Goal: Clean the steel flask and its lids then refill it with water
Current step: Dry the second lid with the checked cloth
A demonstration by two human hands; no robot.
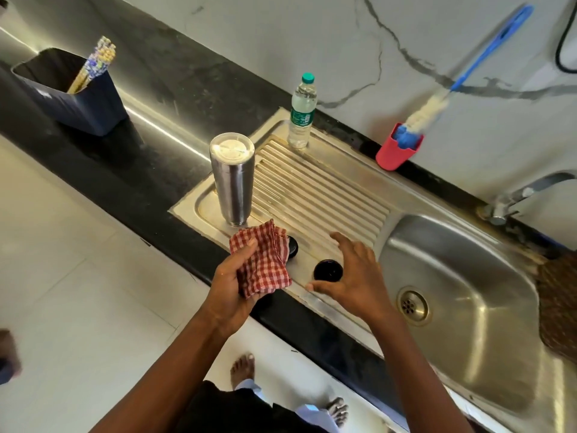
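Note:
The steel flask (pixel 233 179) stands upside down on the ribbed drainboard (pixel 318 189), its base up. My left hand (pixel 232 282) grips a red-and-white checked cloth (pixel 260 264) just in front of the flask. One black lid (pixel 293 246) lies half hidden behind the cloth. A second black lid (pixel 327 270) lies on the drainboard near its front edge. My right hand (pixel 349 273) hovers over that lid with fingers spread, thumb and fingers on either side of it, holding nothing.
A plastic water bottle (pixel 302 112) with a green cap stands at the back of the drainboard. A red cup (pixel 396 153) holds a blue-handled bottle brush (pixel 468 70). The sink basin (pixel 462 276) and tap (pixel 524 195) are to the right. A dark container (pixel 71 95) sits far left on the counter.

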